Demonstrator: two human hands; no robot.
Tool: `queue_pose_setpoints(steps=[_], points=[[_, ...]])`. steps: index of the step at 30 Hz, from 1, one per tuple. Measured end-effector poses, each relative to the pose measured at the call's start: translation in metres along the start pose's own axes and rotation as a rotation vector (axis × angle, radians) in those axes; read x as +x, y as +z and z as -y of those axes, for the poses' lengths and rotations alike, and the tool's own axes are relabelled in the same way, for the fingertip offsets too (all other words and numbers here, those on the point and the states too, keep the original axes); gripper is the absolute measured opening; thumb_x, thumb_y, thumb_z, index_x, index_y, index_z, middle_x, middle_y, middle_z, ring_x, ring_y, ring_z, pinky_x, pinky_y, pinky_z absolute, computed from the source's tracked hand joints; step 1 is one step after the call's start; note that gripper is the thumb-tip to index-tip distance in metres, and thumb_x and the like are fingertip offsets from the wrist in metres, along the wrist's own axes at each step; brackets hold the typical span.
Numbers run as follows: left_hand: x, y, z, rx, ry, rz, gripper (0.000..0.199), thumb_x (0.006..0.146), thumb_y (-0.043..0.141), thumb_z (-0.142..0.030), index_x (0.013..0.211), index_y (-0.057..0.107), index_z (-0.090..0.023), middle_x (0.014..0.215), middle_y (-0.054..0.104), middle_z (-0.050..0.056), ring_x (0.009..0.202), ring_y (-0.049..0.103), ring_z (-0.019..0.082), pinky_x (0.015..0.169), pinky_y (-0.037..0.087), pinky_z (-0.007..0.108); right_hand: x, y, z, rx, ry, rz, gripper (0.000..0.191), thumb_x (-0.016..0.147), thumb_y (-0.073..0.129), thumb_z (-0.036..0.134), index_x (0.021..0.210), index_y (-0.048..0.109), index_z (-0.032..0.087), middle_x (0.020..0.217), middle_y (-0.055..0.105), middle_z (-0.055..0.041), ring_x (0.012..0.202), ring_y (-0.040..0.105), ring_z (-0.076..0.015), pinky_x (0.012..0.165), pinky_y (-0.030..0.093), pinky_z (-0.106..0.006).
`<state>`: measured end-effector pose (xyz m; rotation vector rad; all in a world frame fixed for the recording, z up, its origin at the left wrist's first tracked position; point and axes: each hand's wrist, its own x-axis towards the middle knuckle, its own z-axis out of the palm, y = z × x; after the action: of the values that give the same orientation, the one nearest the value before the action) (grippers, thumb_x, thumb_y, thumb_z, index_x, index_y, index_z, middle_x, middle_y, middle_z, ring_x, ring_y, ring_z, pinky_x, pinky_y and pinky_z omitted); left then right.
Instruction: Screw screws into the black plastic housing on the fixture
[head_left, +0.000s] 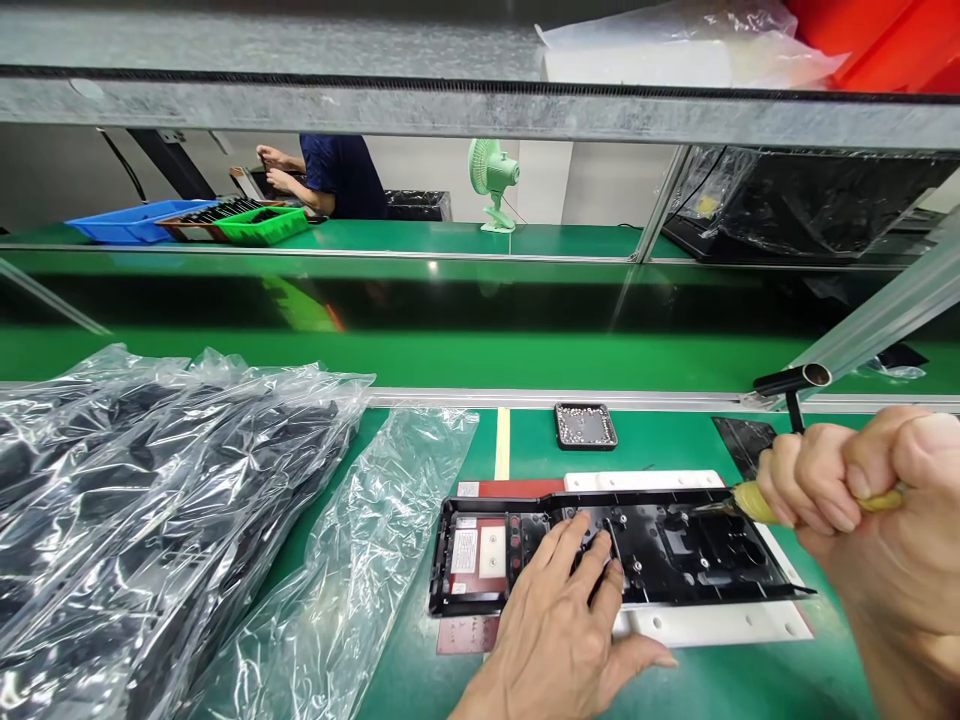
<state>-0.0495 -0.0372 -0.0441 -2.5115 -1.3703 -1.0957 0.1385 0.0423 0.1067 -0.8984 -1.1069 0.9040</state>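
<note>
A long black plastic housing (660, 560) lies open side up on a white and red fixture (712, 625), with several small metal pieces standing in it. My left hand (559, 615) rests on the middle of the housing, palm down and fingers spread. My right hand (847, 480) is wrapped round the yellow handle of a tool (750, 500) with a thin metal shaft. The shaft slants left into the upper part of the housing, its tip near a small metal piece. Whether it is a screwdriver or a soldering iron I cannot tell.
A small black tray (586, 427) of tiny metal parts sits behind the fixture. Plastic-wrapped black parts (165, 500) and a loose clear bag (382, 540) lie left. A metal post (885, 300) stands right. Beyond the partition are a green fan (491, 180) and a co-worker (337, 175).
</note>
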Motion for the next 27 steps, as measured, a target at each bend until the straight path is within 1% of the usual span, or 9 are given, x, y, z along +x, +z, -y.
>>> queue_pose_setpoints(steps=[4, 9, 12, 18, 22, 27], points=[[-0.002, 0.002, 0.0, -0.006, -0.007, -0.013, 0.061, 0.092, 0.061, -0.067, 0.118, 0.072, -0.013, 0.129, 0.072, 0.011, 0.136, 0.055, 0.035, 0.104, 0.058, 0.052, 0.001, 0.001, -0.002, -0.014, 0.012, -0.018, 0.042, 0.087, 0.064, 0.032, 0.051, 0.043, 0.021, 0.038, 0.037, 0.0013, 0.033, 0.035, -0.0134, 0.033, 0.029, -0.03], [-0.001, 0.002, 0.0, -0.005, 0.005, -0.023, 0.062, 0.092, 0.06, -0.068, 0.115, 0.073, -0.012, 0.126, 0.073, 0.013, 0.134, 0.057, 0.037, 0.103, 0.058, 0.053, 0.003, 0.001, -0.008, -0.02, 0.015, -0.034, 0.042, 0.088, 0.062, 0.029, 0.052, 0.043, 0.02, 0.04, 0.038, 0.0014, 0.034, 0.036, -0.0125, 0.034, 0.028, -0.029], [0.001, 0.001, 0.0, 0.009, 0.014, -0.01, 0.063, 0.093, 0.058, -0.069, 0.114, 0.074, -0.011, 0.124, 0.073, 0.014, 0.132, 0.059, 0.037, 0.101, 0.059, 0.054, 0.003, 0.002, -0.011, -0.005, 0.046, -0.032, 0.042, 0.088, 0.064, 0.03, 0.053, 0.043, 0.02, 0.04, 0.038, 0.002, 0.035, 0.037, -0.0122, 0.034, 0.029, -0.028], [0.004, -0.003, 0.0, 0.013, 0.026, -0.03, 0.063, 0.095, 0.056, -0.068, 0.112, 0.074, -0.011, 0.123, 0.074, 0.014, 0.13, 0.061, 0.037, 0.097, 0.062, 0.053, 0.005, 0.002, -0.016, 0.015, 0.039, 0.037, 0.043, 0.092, 0.063, 0.033, 0.056, 0.044, 0.02, 0.043, 0.038, 0.0031, 0.037, 0.037, -0.011, 0.036, 0.031, -0.027], [0.008, -0.007, 0.0, 0.031, 0.052, -0.041, 0.059, 0.097, 0.055, -0.065, 0.111, 0.074, -0.011, 0.12, 0.075, 0.014, 0.125, 0.064, 0.037, 0.092, 0.064, 0.053, 0.005, 0.002, -0.019, 0.029, -0.008, 0.069, 0.044, 0.097, 0.061, 0.035, 0.059, 0.045, 0.021, 0.046, 0.038, 0.0036, 0.038, 0.037, -0.0108, 0.037, 0.03, -0.028], [0.012, -0.01, 0.001, 0.004, 0.07, -0.05, 0.058, 0.093, 0.058, -0.067, 0.113, 0.072, -0.014, 0.12, 0.075, 0.013, 0.121, 0.066, 0.039, 0.09, 0.064, 0.056, 0.004, 0.0, -0.023, 0.051, -0.041, 0.094, 0.048, 0.098, 0.063, 0.044, 0.061, 0.043, 0.021, 0.048, 0.037, 0.0045, 0.039, 0.037, -0.0105, 0.037, 0.03, -0.027]])
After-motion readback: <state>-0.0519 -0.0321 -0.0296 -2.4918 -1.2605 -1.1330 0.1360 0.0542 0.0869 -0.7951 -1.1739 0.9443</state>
